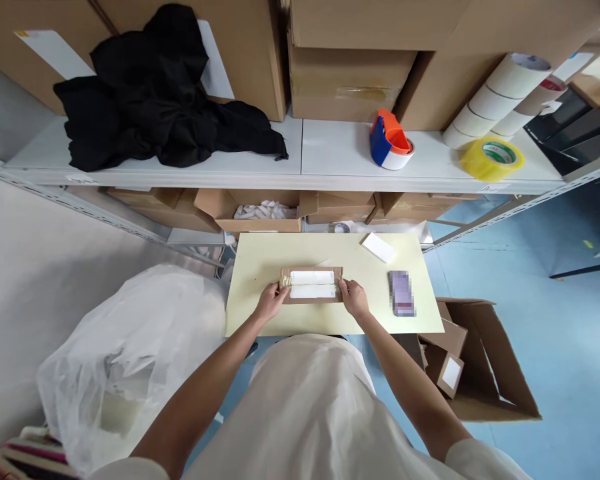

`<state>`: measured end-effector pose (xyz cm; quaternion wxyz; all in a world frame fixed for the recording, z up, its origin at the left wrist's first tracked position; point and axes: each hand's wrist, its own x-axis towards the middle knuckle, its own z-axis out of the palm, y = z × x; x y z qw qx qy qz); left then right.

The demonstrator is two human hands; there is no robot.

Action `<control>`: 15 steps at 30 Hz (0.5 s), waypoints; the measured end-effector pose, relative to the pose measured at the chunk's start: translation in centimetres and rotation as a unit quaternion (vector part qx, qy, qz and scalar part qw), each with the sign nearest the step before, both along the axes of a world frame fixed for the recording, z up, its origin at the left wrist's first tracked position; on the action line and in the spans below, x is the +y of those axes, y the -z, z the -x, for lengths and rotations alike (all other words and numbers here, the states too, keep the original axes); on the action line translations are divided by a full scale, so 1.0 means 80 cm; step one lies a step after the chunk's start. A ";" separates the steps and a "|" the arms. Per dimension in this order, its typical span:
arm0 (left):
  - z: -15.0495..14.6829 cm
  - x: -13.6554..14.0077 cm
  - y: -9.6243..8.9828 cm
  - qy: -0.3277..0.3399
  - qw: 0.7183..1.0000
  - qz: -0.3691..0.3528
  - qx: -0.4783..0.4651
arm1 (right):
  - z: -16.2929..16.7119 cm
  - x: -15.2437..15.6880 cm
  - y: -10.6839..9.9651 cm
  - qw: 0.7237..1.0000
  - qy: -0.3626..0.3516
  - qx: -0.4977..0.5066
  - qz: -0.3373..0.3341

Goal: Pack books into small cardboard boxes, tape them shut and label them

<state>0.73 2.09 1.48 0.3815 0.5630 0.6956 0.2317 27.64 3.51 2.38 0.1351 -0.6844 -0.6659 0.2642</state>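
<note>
A small brown cardboard box [312,299] with two white labels and clear tape at its ends lies over the pale yellow table [260,320]. My left hand [271,300] grips its left end, thumb on top. At the right end my right hand [353,298] holds it the same way. Whether the box rests on the tabletop or is slightly raised, I cannot tell. To the right of my right hand lies a purple, blurred-out packet [403,293]. A white card or flat box [378,247] sits near the table's back edge.
Above the table, a shelf [330,150] carries black cloth [145,93], an orange-and-blue tape dispenser [391,140], yellow tape [492,160] and label rolls [495,100]. An open carton [505,360] with small boxes stands at right. A plastic bag [130,360] bulges at left.
</note>
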 end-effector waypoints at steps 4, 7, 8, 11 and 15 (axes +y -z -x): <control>0.011 0.000 0.012 -0.015 1.000 0.012 0.013 | 0.010 0.013 0.011 0.999 -0.019 0.040 0.031; 0.012 0.000 0.015 -0.017 0.999 0.022 0.016 | 0.010 0.015 0.016 0.996 -0.020 0.073 0.047; 0.012 0.001 0.015 -0.020 0.999 0.022 0.017 | 0.009 0.015 0.017 0.995 -0.022 0.082 0.052; 0.009 0.001 0.014 -0.041 0.999 0.013 0.029 | -0.001 0.013 0.023 0.993 -0.022 0.101 0.058; 0.000 0.007 0.004 -0.041 0.994 -0.048 0.086 | -0.039 0.029 0.034 0.996 0.002 0.083 0.041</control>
